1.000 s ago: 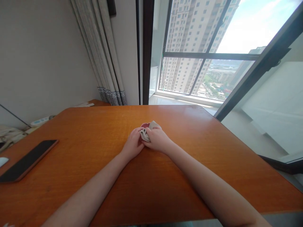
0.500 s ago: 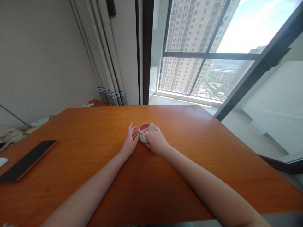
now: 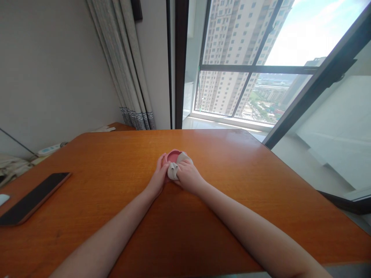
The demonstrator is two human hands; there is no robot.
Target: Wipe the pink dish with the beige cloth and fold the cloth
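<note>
A small pink bowl [image 3: 173,156] is at the middle of the wooden table, its inside facing up toward me. My left hand [image 3: 157,177] is closed around the bowl's left side. In my right hand [image 3: 189,176] is a bunched pale grey cloth [image 3: 173,171], which lies over the near and right parts of the bowl. The fingertips of my right hand are partly hidden by the cloth, and the bowl's underside cannot be seen.
The wooden table [image 3: 121,162] spreads around both hands. A dark flat phone-like slab [image 3: 36,197] lies at the left, beside a white object [image 3: 4,199] cut by the frame edge. Behind the table are a curtain [image 3: 124,65] and a large window [image 3: 249,69].
My left hand has gone from spread fingers beside the bowl to gripping its side. The bowl and the cloth have shifted slightly left, and more of the bowl's inside shows.
</note>
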